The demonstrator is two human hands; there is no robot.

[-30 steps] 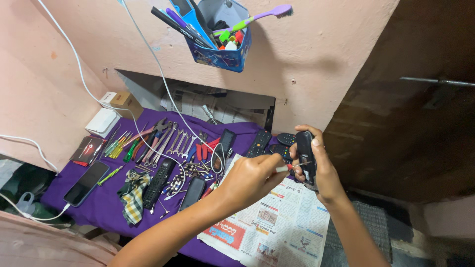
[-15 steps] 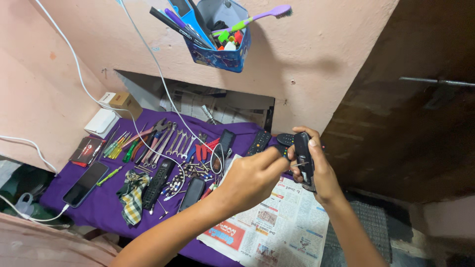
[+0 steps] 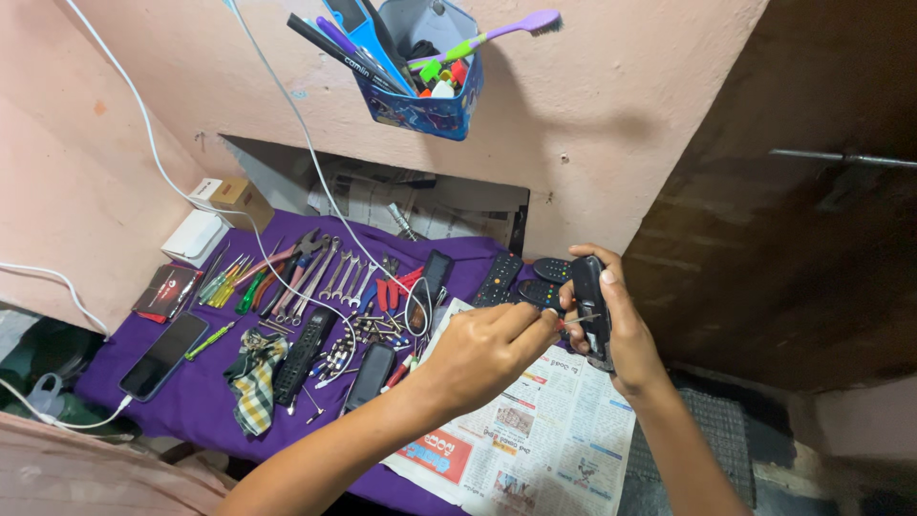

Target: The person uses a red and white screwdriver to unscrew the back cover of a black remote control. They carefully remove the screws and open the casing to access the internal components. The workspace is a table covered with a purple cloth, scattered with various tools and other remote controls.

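Right hand [image 3: 626, 330] clamps the black remote [image 3: 592, 308] upright so the left hand [image 3: 487, 352], pinching a small screwdriver [image 3: 573, 321], reaches its back

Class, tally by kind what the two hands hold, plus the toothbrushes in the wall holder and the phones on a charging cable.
Black remote, in right hand: 1
Thin tool, in left hand: 1
Purple toothbrush: 1
Phone: 1
Total: 4

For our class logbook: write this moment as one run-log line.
right hand: holds black remote | left hand: small screwdriver at remote | below: newspaper on purple cloth
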